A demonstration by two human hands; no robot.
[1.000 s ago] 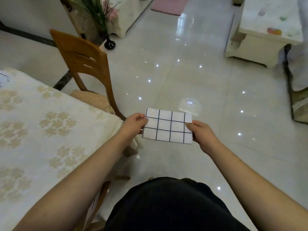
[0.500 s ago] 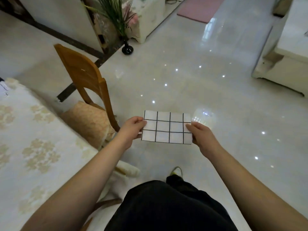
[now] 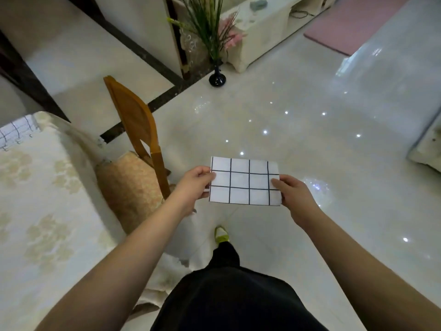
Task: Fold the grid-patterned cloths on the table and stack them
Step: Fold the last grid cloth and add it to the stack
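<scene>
1. Head view: folded grid cloth (image 3: 244, 181) stayed mid-frame above the floor, left hand (image 3: 194, 187) and right hand (image 3: 292, 194) fingers pinching its short edges.
2. Since earlier, the bench (image 3: 35, 199) widened at left; another grid cloth (image 3: 16, 131) appeared there.

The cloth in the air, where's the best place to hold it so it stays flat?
By its two short ends, one from each side, as the left hand and right hand do now. The folded cloth is a wide, limp rectangle, so thumbs on top and fingers beneath at both ends should keep it from sagging.
</scene>
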